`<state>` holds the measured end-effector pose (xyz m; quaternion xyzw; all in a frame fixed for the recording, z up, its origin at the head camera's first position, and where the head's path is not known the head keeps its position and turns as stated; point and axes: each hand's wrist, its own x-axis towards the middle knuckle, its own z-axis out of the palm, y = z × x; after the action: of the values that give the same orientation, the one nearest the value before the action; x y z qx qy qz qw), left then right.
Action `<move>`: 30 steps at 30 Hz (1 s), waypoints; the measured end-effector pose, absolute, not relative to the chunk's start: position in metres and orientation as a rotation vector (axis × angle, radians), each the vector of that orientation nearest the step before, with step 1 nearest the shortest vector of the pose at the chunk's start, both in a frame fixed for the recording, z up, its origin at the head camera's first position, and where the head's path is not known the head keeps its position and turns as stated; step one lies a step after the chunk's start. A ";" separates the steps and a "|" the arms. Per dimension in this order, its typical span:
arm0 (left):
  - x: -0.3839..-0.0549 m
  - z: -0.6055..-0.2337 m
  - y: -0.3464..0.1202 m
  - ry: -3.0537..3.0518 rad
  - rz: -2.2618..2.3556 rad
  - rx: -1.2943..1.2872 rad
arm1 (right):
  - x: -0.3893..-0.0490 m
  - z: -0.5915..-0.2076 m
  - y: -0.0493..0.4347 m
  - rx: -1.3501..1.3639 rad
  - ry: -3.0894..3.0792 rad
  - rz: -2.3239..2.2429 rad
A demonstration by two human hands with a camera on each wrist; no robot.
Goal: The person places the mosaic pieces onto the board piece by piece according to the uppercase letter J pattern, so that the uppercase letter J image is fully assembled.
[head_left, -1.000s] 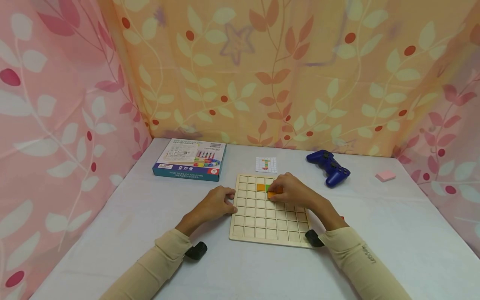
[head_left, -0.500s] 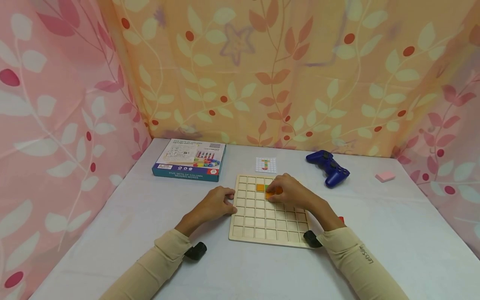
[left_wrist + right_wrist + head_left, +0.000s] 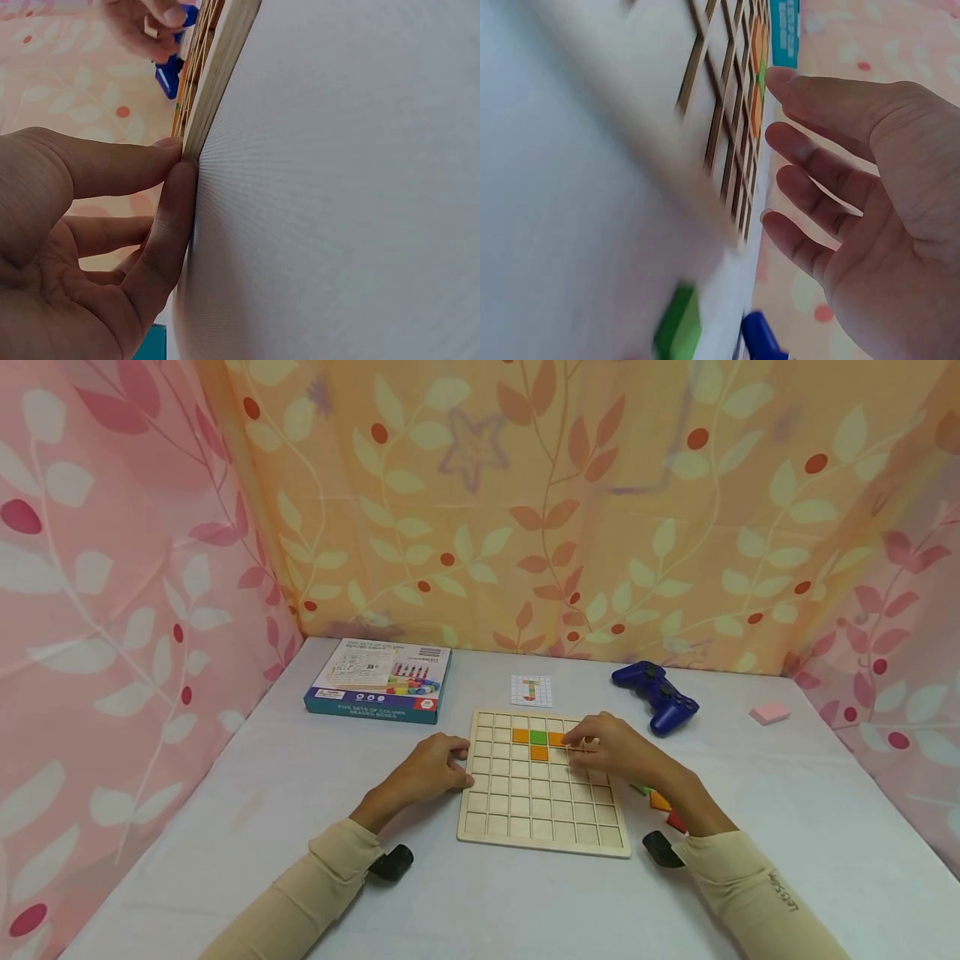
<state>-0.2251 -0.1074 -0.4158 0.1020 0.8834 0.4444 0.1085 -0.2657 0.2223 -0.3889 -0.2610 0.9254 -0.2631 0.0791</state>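
A square wooden grid board (image 3: 517,785) lies on the table. In its upper rows sit a green tile (image 3: 538,737) with an orange tile (image 3: 521,737) to its left, one (image 3: 556,739) to its right and another (image 3: 539,753) below. My left hand (image 3: 429,767) pinches the board's left edge between thumb and finger, as the left wrist view shows with the thumb (image 3: 120,166) on the rim. Over the board's right part, my right hand (image 3: 618,750) hovers with loosely bent fingers and nothing between them; in the right wrist view its fingers (image 3: 817,161) are spread apart.
Loose green, orange (image 3: 659,801) and red (image 3: 677,821) pieces lie right of the board, partly under my right forearm. A pattern card (image 3: 532,691) lies behind the board. A cardboard box (image 3: 378,681) stands back left, a blue game controller (image 3: 657,697) and pink block (image 3: 770,713) back right.
My right hand has let go of the orange tile below the green one and moved right, uncovering the tiles and the loose pieces beside the board. My left hand has stayed put.
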 end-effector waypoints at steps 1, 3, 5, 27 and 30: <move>-0.225 -0.415 -0.107 2.598 1.307 0.298 | -0.264 -0.389 0.228 -0.766 2.779 -0.787; -0.225 -0.415 -0.107 2.599 1.304 0.296 | -0.260 -0.389 0.240 -0.734 2.792 -0.786; -0.224 -0.414 -0.107 2.600 1.302 0.295 | -0.255 -0.390 0.251 -0.713 2.806 -0.780; -0.223 -0.414 -0.106 2.614 1.289 0.297 | -0.233 -0.394 0.313 -0.561 2.814 -0.701; -0.223 -0.414 -0.106 2.612 1.288 0.296 | -0.231 -0.393 0.313 -0.562 2.813 -0.707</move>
<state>-0.2227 -0.1062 -0.4140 0.1005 0.8871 0.4375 0.1069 -0.2310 0.3128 -0.3928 -0.1893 0.9480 -0.2382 0.0936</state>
